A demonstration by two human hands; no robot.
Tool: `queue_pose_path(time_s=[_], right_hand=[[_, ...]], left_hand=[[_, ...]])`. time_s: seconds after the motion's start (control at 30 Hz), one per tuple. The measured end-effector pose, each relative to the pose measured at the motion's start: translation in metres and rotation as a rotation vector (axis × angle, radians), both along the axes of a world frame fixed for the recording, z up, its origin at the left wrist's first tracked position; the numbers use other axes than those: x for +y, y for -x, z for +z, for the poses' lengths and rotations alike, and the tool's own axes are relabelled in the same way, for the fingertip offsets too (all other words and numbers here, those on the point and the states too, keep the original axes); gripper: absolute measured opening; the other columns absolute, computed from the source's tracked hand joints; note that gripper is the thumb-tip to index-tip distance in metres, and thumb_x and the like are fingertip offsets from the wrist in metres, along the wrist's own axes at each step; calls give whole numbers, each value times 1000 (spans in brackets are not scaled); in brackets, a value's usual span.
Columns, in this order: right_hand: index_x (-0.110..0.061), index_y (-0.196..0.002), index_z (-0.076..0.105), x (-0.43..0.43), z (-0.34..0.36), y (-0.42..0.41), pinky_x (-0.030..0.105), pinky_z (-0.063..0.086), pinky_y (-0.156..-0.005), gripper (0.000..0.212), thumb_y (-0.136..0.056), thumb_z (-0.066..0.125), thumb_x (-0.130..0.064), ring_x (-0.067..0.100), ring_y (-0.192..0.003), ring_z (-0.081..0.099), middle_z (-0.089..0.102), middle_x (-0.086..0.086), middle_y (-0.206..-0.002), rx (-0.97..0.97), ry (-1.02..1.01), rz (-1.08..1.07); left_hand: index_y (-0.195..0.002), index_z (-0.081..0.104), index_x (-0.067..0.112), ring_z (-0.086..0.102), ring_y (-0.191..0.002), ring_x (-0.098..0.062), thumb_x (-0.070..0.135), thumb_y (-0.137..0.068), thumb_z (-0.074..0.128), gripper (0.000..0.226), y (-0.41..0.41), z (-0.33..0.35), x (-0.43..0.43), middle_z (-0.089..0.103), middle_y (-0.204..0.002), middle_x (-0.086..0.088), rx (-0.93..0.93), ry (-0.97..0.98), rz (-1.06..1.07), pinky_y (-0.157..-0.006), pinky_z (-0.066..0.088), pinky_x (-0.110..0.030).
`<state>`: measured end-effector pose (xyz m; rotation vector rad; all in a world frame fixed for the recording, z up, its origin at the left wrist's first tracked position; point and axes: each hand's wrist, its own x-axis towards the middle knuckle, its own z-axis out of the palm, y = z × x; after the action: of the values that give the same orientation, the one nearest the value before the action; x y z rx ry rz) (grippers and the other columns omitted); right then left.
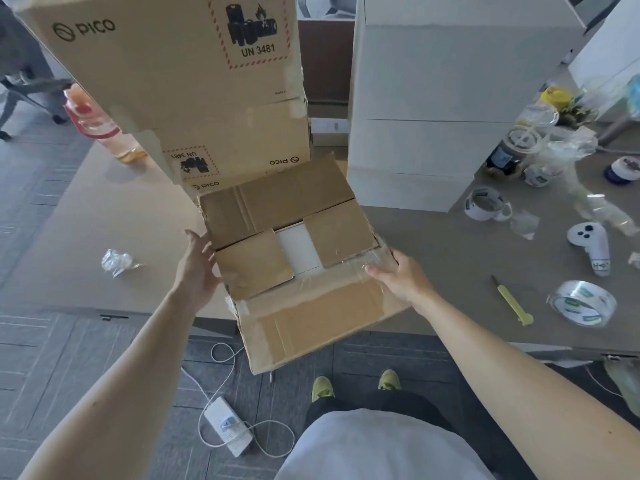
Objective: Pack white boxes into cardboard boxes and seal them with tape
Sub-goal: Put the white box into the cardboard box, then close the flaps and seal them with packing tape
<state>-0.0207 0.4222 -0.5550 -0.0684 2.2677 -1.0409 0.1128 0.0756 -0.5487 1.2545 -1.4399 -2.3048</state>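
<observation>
A cardboard box (332,216) sits at the table's front edge with its two short flaps folded in. A white box (299,249) shows in the gap between them. The near long flap (311,323) hangs out over the table edge, with old clear tape on it. My left hand (197,268) lies flat against the box's left side, fingers straight. My right hand (398,275) grips the box's right near corner, where flap and tape meet. A roll of clear tape (581,308) lies on the table to the right.
Stacked PICO cartons (166,64) rise behind the box, and a tall stack of white boxes (433,98) stands at right. A yellow knife (510,301), a white controller (588,244), a mug (485,204), jars and plastic wrap crowd the right. A crumpled wrapper (116,263) lies left. A power strip (228,426) is on the floor.
</observation>
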Motion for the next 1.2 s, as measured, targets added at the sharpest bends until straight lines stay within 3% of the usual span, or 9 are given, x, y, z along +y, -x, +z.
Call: queue_pose_path(time_s=[0.13,0.23,0.3,0.43,0.57,0.83,0.93,1.1,1.2], right_hand=[[-28,-147,40,2,2,-3,44,45,-105,97,-67,71,-71,22,-127,54,53,-6,-142,-15,12,5],[-29,-142,46,9,-4,-7,42,50,-98,99,-60,68,-80,20,-117,60,59,-5,-135,-1,9,-8],[-30,-141,47,13,-3,-11,43,49,-100,104,-55,65,-86,19,-119,59,60,-6,-134,10,7,-21],[-17,-148,39,25,3,-18,39,40,-108,87,-78,70,-60,22,-133,47,48,-1,-146,41,6,-88],[-16,-150,35,52,-1,-20,39,38,-110,88,-81,68,-59,22,-137,42,43,0,-151,62,-25,-170],[-21,-145,44,117,3,-12,46,42,-107,101,-66,59,-82,23,-132,49,53,-2,-143,78,-88,-294],[-21,-145,43,140,2,-5,46,41,-107,95,-71,60,-78,25,-132,48,53,-1,-142,88,-98,-326],[-19,-138,51,183,-2,15,36,46,-96,83,-76,61,-73,23,-123,55,60,0,-133,136,-152,-293],[-22,-134,55,204,-1,27,44,48,-99,91,-67,57,-83,25,-122,56,62,1,-132,165,-193,-262]], left_hand=[[-126,61,24,56,-115,-17,72,-95,18,71,-7,-10,1,59,-134,5,38,-58,-7,-80,54,-39],[-80,73,15,62,-106,-21,58,-95,53,50,-8,-7,15,52,-142,-6,-7,114,-178,-67,54,-26],[-74,71,19,58,-117,-20,32,-84,78,18,-5,-10,23,48,-140,-7,-44,333,-249,-77,54,-28],[-79,72,22,43,-127,-16,15,-67,91,24,15,-12,36,46,-130,-3,-87,650,-394,-106,44,-42],[-85,68,18,39,-120,-15,14,-69,90,28,45,-7,61,41,-129,-2,-122,737,-513,-100,45,-33],[-91,67,24,43,-118,-22,24,-65,92,36,112,-6,115,41,-125,-3,-98,869,-728,-105,45,-38],[-94,65,24,42,-121,-23,23,-67,91,37,133,-3,140,39,-125,-2,-85,889,-766,-109,41,-38],[-95,65,23,43,-123,-18,20,-69,90,36,161,2,181,39,-124,1,-77,926,-783,-109,36,-28],[-101,66,18,41,-130,-19,24,-70,88,39,174,6,201,38,-132,-2,-111,970,-805,-99,30,-18]])
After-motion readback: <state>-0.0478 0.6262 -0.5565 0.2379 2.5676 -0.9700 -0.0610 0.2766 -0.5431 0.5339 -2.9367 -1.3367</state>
